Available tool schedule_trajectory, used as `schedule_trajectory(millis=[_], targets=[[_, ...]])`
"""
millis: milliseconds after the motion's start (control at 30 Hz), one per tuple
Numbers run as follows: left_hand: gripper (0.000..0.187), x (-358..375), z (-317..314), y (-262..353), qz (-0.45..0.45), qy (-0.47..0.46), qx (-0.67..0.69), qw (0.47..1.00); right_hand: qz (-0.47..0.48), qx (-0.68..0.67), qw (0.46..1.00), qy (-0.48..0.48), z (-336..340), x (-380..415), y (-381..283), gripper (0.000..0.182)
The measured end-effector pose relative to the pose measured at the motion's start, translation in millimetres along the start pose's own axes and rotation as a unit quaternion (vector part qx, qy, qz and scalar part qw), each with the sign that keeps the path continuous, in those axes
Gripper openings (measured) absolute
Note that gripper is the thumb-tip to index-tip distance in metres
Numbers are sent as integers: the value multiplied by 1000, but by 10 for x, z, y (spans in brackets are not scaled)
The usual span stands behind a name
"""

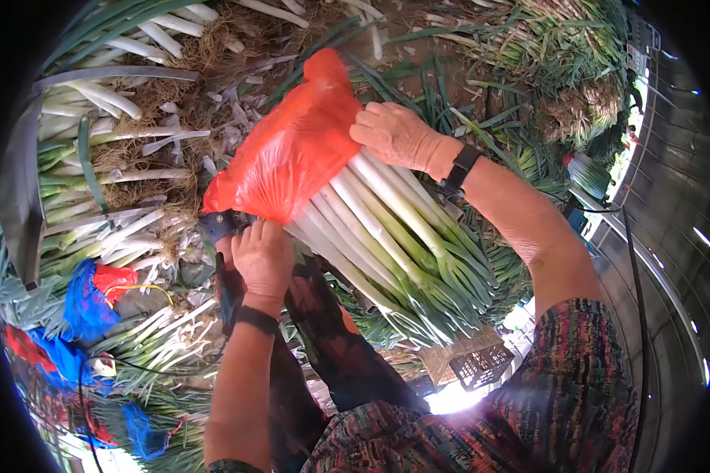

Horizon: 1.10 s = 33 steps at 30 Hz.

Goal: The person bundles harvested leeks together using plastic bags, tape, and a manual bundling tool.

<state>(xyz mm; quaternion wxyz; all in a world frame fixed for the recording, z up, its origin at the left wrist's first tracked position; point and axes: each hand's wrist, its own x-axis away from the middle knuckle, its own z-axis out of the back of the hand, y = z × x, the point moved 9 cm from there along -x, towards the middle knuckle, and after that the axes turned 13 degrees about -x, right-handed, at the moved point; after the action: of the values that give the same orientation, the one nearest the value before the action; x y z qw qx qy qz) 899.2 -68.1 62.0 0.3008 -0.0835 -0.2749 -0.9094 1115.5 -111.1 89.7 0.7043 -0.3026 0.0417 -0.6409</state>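
A red plastic bag (296, 150) covers the root end of a thick bundle of leeks (379, 229). White stalks come out of its mouth, and the green leaves fan toward the lower right. My left hand (262, 256) grips the bag's edge at the lower left of the bundle, fingers curled. On the other side, my right hand (390, 132) pinches the bag's rim beside the upper stalks. The roots are hidden inside the bag. Both wrists wear dark bands.
Loose leeks with roots (106, 177) lie in rows at the left. Another leek pile (560, 55) is at the upper right. Blue and red bags (91, 299) lie lower left. A dark plastic crate (481, 366) stands behind the leaves. A black cable (635, 276) hangs at the right.
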Motion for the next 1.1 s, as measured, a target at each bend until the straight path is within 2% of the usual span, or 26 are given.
schedule_trajectory(millis=[100, 200, 233, 267, 333, 433, 533, 567, 600, 633, 667, 700, 733, 767, 833, 967, 1000, 1033, 1100], targets=[[11, -32, 55, 53, -17, 8, -26, 999, -4, -14, 1000, -6, 26, 129, -67, 8], [13, 11, 44, 23, 18, 3, 0, 1000, 10, -6, 1000, -1, 58, 64, -195, 6], [10, 20, 40, 2, 39, -2, 9, 999, -3, 1, 1000, -29, 11, 57, -189, 7], [9, 24, -27, -11, 67, -43, -1, 997, 4, 22, 1000, -10, 63, 32, -259, 7], [11, 129, -171, 26, 64, -171, -17, 983, -29, 57, 998, -27, -26, 65, -254, 7], [14, 451, 172, 15, 53, -175, 56, 982, -100, 100, 985, -98, -41, 107, -346, 6], [21, 809, 803, -447, 157, -129, 174, 964, -147, 126, 971, -140, 131, 103, -569, 9], [25, 1005, 965, -686, 201, -39, 220, 954, -161, 133, 966, -149, 207, 77, -604, 10], [26, 1200, 1209, -911, 254, -3, 215, 943, -149, 116, 971, -144, 320, -24, -715, 12], [25, 1448, 1285, -1138, 307, 2, 218, 926, -139, 99, 975, -140, 418, -117, -844, 15], [24, 1738, 1295, -1363, 334, 55, 236, 911, -132, 80, 979, -136, 504, -197, -980, 17], [22, 2007, 1395, -1568, 423, -17, 231, 876, -116, 58, 985, -118, 597, -306, -1122, 20], [24, 2370, 1247, -1757, 466, -47, 232, 853, -97, 37, 989, -101, 679, -429, -1259, 23], [25, 2669, 1322, -1883, 477, -5, 231, 848, -75, 16, 993, -88, 760, -553, -1404, 26], [25, 3280, 1296, -2016, 535, 20, 246, 808, -69, 19, 991, -111, 814, -780, -1634, 30], [25, 4084, 1259, -1827, 607, 65, 335, 718, -57, -15, 989, -132, 878, -984, -2115, 28], [26, 4222, 1156, -1780, 610, 83, 368, 697, -47, -31, 989, -135, 857, -989, -2196, 28], [24, 4349, 1020, -1754, 608, 152, 401, 668, -35, -50, 989, -137, 802, -1025, -2280, 28], [22, 4391, 1103, -1723, 607, 198, 473, 607, -38, -30, 986, -158, 680, -1008, -2349, 28]])
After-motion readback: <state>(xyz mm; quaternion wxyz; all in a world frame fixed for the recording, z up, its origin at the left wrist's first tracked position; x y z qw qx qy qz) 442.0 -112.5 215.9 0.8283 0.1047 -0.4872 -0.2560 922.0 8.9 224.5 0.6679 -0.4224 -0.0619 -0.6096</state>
